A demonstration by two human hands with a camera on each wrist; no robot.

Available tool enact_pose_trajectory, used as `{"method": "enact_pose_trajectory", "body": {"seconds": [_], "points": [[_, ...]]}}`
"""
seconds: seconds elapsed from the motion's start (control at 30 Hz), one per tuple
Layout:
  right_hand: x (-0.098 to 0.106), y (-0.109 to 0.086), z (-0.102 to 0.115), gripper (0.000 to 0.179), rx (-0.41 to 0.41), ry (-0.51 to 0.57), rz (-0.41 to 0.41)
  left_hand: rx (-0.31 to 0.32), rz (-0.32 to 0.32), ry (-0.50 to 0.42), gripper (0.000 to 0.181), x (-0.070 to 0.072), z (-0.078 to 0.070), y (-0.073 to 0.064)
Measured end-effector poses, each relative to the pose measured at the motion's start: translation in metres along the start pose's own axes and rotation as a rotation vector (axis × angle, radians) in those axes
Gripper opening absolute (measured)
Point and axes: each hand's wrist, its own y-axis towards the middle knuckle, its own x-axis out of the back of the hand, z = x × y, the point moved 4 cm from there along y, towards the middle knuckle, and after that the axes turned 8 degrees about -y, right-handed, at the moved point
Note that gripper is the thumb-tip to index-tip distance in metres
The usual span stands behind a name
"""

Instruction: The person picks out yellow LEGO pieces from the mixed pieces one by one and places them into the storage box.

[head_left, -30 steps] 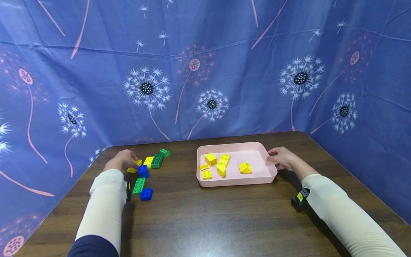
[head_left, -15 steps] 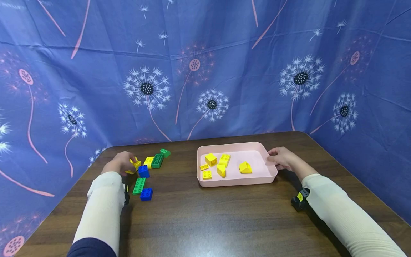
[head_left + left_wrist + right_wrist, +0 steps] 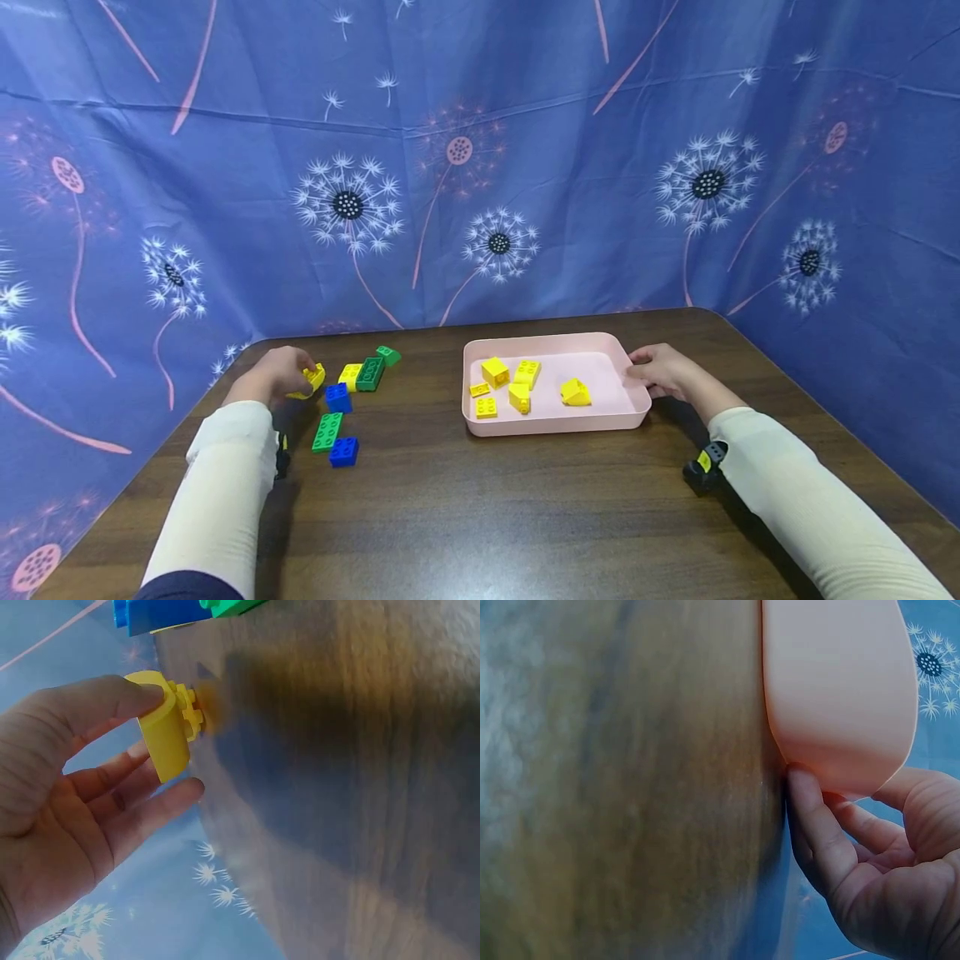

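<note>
A yellow toy building brick point(image 3: 166, 739) with a rounded side is pinched between the thumb and fingers of my left hand point(image 3: 277, 372), at the table's left side. Its studs point toward the tabletop in the left wrist view. My right hand point(image 3: 666, 372) grips the right end of a pink tray point(image 3: 555, 423), thumb at the rim and fingers low against the outer wall point(image 3: 840, 735). Inside the tray lie several yellow bricks, among them a cube-like brick point(image 3: 495, 372) and a sloped brick point(image 3: 576, 392) lying apart from the others.
Right of my left hand lie a yellow brick point(image 3: 349, 377), a dark green brick point(image 3: 370, 374), a green sloped brick point(image 3: 388, 356) and a blue brick point(image 3: 338, 398). Nearer are a flat green brick point(image 3: 327, 432) and another blue brick point(image 3: 343, 452). A blue curtain point(image 3: 480, 167) hangs behind the table.
My left hand has gripped the yellow brick, turned it and drawn it slightly left, away from the other bricks. The right hand and the tray have stayed in place.
</note>
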Motion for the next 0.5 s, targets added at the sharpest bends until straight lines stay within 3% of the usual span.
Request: {"method": "enact_pose_trajectory", "body": {"seconds": [0.17,0.5], "points": [[0.001,0.0,0.0,0.053,-0.008,-0.002,0.0,-0.047,-0.021,0.059,0.05,0.003,-0.007,-0.002],[0.0,0.001,0.0,0.053,0.0,0.015,0.008,-0.144,0.006,0.125,0.05,0.005,-0.023,-0.008]]}}
